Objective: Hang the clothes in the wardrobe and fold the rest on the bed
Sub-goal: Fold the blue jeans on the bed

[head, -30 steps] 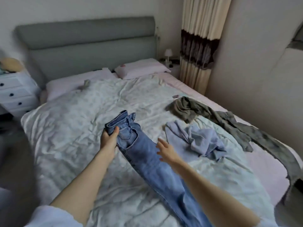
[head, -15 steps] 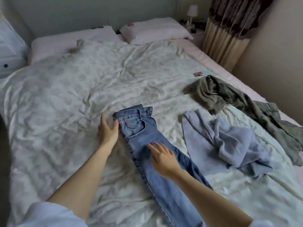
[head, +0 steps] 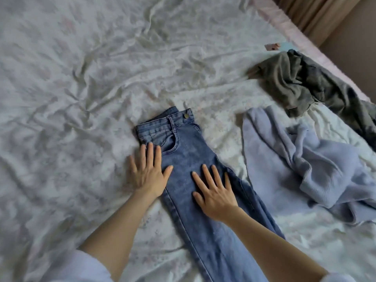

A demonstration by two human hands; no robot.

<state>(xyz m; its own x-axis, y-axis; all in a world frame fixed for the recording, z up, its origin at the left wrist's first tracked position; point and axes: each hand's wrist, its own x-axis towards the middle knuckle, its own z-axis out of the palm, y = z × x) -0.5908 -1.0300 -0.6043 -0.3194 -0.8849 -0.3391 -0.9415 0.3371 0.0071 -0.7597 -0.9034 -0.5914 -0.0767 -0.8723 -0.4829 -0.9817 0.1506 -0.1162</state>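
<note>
You see jeans (head: 189, 159) made of thick blue denim cloth, a bit faded, with a small shiny metal button (head: 185, 116). The bed (head: 81, 78) cover is thin, crinkly cloth. The light blue top (head: 295, 159) looks soft and the grey-green garment (head: 301, 82) looks matt.

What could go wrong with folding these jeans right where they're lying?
1. The bedcover under the jeans is badly rumpled, so creases may get pressed in as the left hand and right hand flatten them.
2. The lilac garment lies close beside the jeans and could get caught in the fold.
</note>
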